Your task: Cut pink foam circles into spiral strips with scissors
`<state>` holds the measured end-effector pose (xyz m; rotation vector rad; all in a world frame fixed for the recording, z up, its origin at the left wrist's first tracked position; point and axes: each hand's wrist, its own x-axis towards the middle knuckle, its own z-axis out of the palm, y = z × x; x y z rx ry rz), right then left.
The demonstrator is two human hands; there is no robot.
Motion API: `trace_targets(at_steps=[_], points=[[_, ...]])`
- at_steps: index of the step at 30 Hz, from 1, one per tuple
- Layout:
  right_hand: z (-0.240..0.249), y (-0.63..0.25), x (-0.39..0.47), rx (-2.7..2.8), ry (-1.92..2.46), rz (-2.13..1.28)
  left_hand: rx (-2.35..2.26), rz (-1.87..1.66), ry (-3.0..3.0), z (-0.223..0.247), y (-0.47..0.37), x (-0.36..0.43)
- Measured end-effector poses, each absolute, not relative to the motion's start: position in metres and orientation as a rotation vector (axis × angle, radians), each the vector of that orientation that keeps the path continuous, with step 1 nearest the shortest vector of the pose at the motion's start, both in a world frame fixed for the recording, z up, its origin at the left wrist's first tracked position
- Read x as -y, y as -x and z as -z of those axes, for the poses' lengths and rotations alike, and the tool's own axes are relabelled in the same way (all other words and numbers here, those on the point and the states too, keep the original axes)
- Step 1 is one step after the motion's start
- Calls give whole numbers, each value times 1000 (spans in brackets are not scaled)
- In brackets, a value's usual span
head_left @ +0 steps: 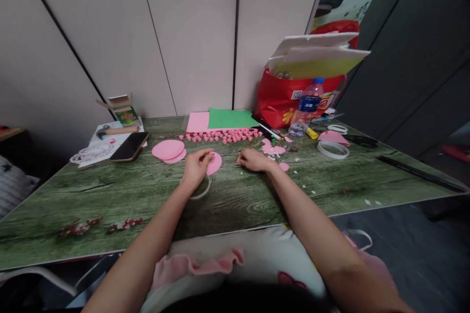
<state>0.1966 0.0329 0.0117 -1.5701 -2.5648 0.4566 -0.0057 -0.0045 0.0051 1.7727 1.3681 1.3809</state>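
Observation:
My left hand [196, 167] is closed, thumb and fingers pinched together over a pink paper circle [215, 164] on the table. Something small and pink may sit at its fingertips, too small to make out. Below that wrist lies a white ring [208, 187], partly covered by the arm. My right hand [254, 160] rests on the tabletop with its fingers curled inward; whatever they hold is hidden. Behind both hands runs a band of several small pink flower-like pieces [227, 136]. A few more pink circles [167, 148] overlap to the left.
Pink paper scraps [279, 149] and white bits lie right of my hands. A tape roll [332, 150], water bottle [307, 107] and red bag [275, 100] stand farther right. At left are a phone [129, 146], hammer [119, 130] and bead strand [90, 153]. Green paper [232, 119] lies behind.

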Motion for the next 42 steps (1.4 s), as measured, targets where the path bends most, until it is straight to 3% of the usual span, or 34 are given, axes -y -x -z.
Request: trace_targets(at_steps=[8, 17, 25, 42], points=[[-9, -195, -30, 2548, 1528, -450, -1342, -1338, -1836, 5, 8, -2], [-3, -191, -31, 2043, 1192, -927, -1360, -1270, -1975, 3, 7, 1], [-11, -159, -10, 1526, 776, -1572, -1326, -1216, -2037, 1, 5, 4], [-10, -157, -8, 1435, 754, -1694, -1132, -1223, -1660, -7, 0, 8]])
